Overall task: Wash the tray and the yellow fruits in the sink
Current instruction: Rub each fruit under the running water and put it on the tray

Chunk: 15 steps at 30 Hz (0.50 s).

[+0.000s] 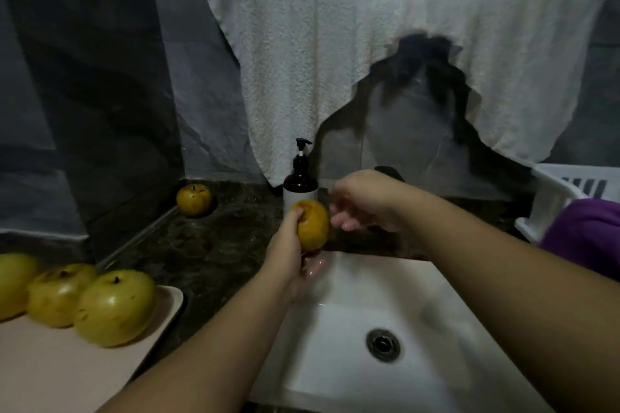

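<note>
My left hand (291, 255) grips a yellow fruit (313, 224) above the back edge of the white sink (339, 359). My right hand (364, 203) hovers just right of the fruit with its fingers loosely spread, holding nothing. It hides most of a dark tap (389, 173) behind it. A beige tray (60, 369) lies on the counter at the lower left with three yellow-green fruits (114, 307) on it. One more yellow fruit (194, 199) sits alone in the back corner of the dark counter.
A brown pump bottle (300, 183) stands behind the held fruit. A white cloth (335, 43) hangs over the wall behind. At the right stand a white plastic rack (553, 198) and a purple cloth (583, 231). The sink drain (383, 344) is open.
</note>
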{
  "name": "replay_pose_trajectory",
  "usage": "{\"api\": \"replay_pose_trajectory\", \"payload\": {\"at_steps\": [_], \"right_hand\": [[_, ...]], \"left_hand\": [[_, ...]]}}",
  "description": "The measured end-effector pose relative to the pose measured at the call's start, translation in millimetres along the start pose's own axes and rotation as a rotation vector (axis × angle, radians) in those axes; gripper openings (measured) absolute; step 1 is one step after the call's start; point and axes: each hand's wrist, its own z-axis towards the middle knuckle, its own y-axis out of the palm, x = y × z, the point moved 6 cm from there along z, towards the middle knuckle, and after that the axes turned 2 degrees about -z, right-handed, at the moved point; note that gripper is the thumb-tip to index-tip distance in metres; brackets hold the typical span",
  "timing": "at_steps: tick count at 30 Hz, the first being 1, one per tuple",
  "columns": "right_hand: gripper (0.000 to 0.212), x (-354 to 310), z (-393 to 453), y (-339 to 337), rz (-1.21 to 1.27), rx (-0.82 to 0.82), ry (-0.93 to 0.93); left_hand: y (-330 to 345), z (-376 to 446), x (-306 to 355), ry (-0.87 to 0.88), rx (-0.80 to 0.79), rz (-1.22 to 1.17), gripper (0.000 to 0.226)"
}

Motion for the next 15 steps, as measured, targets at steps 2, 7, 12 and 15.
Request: {"api": "replay_pose_trajectory", "payload": {"at_steps": [2, 7, 12, 15], "right_hand": [[0.028, -13, 19, 3, 0.125, 0.0, 0.052], [0.061, -42, 61, 5, 0.201, 0.003, 0.126], [0.06, -60, 88, 17, 0.209, -0.024, 0.167], [0.047, -62, 99, 27, 0.276, -0.088, 0.196]], "left_hand": [[4, 4, 5, -0.028, -0.003, -0.163, 0.049], [5, 16, 7, -0.084, 0.048, -0.396, 0.067], [5, 33, -1, -0.102, 0.013, -0.443, 0.067], [5, 41, -3, -0.097, -0.003, -0.409, 0.064]]}}
